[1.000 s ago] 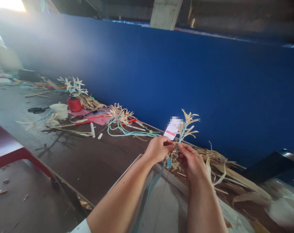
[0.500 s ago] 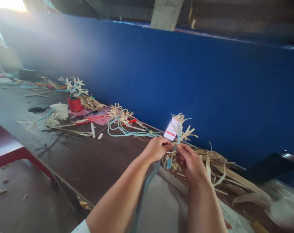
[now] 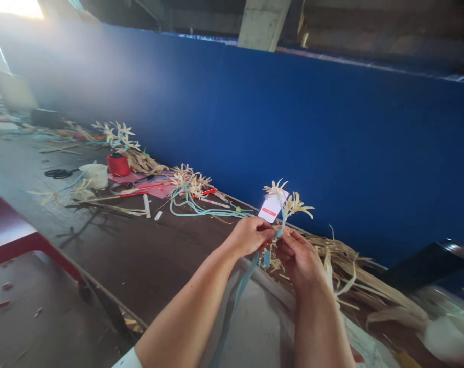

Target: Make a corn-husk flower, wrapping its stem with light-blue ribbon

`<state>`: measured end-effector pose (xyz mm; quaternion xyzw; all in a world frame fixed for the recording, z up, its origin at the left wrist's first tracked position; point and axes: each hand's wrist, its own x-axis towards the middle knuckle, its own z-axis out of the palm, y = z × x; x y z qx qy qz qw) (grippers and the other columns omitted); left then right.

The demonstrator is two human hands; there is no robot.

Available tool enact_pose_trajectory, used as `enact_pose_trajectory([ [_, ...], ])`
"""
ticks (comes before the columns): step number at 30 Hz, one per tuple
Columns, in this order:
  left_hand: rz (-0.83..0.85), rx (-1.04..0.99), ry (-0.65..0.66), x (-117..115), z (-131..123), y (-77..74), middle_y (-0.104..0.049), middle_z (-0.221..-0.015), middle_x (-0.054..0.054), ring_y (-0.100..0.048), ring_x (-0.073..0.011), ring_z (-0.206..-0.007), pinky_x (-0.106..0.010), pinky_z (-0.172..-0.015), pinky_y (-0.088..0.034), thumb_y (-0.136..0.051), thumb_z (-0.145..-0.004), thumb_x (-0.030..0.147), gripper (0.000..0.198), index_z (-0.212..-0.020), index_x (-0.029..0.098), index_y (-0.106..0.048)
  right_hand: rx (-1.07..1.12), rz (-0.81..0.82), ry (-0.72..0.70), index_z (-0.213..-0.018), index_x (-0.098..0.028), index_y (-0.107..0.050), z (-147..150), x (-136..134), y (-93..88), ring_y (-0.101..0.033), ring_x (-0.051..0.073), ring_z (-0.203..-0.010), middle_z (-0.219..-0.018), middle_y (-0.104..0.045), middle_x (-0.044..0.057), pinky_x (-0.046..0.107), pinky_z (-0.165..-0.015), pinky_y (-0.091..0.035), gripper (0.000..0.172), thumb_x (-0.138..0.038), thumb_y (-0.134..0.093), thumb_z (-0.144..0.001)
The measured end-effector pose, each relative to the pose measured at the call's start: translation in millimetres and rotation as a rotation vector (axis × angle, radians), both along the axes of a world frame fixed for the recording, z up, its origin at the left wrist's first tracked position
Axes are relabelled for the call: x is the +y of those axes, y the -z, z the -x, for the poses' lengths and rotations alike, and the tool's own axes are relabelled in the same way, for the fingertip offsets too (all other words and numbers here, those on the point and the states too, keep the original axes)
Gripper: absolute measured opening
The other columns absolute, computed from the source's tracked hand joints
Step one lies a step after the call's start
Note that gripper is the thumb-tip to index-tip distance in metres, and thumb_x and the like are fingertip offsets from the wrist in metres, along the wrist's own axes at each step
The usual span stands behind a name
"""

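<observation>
Pale flowers (image 3: 298,205) cut from what looks like dried corn husk stand upright on a light-blue wrapped stem (image 3: 283,217). My right hand (image 3: 301,251) pinches this stem low down between thumb and fingers. Close beside it, my left hand (image 3: 253,235) is closed on a blue tape strip (image 3: 241,289). The strip runs up from below to the stem and its long end hangs loose. Just behind the flowers is a white card (image 3: 269,210) with a red bar. Straw-like scraps and a blue piece (image 3: 267,258) lie under the hands.
Finished-looking husk flowers (image 3: 189,180) with long blue stems lie on the dark table (image 3: 201,245). Farther left are a red thread spool (image 3: 118,165), a white cup (image 3: 94,175) and black scissors (image 3: 61,174). Dried husks (image 3: 354,260) pile up at right, along the blue partition (image 3: 331,143).
The husk flowers have turned between my fingers, and their two heads now spread apart in front of the card. The hanging tape has shifted slightly; both hands stay in nearly the same place.
</observation>
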<state>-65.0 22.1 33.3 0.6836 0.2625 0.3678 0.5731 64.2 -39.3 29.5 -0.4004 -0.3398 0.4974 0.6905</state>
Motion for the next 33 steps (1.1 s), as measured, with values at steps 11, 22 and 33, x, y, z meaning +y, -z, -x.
enact_pose_trajectory([
  [11,-0.255,0.056,-0.109,-1.3,1.5,1.3,-0.057,-0.063,0.001,-0.044,-0.0072,-0.051,-0.018,-0.049,-0.031,-0.051,-0.074,0.028,0.022,-0.086,0.015,-0.065,-0.069,0.012,0.097,-0.084,-0.017,-0.069,-0.8,-0.3,-1.6,-0.025,0.001,-0.044,-0.061,-0.048,-0.004,0.015,-0.038,-0.021,0.029,-0.03,-0.077,-0.06],
  [22,-0.659,0.322,-0.406,-17.5,-12.5,4.0,-0.061,-0.07,-0.003,-0.051,-0.0129,-0.065,-0.022,-0.06,-0.033,-0.047,-0.074,0.02,0.017,-0.066,0.017,-0.062,-0.444,0.057,0.286,-0.089,-0.019,-0.069,-2.8,-3.1,-0.8,-0.047,0.011,-0.053,-0.064,-0.06,0.001,0.023,-0.047,-0.035,0.034,-0.044,-0.07,-0.066],
  [33,-0.757,0.333,-0.366,-17.5,-9.6,5.6,-0.063,-0.08,-0.004,-0.055,-0.014,-0.072,-0.022,-0.063,-0.038,-0.045,-0.081,0.025,0.02,-0.076,0.018,-0.063,-0.334,0.07,0.204,-0.073,-0.02,-0.065,-1.7,-1.7,-1.0,-0.042,0.006,-0.048,-0.058,-0.056,-0.004,0.02,-0.044,-0.031,0.023,-0.035,-0.076,-0.061],
])
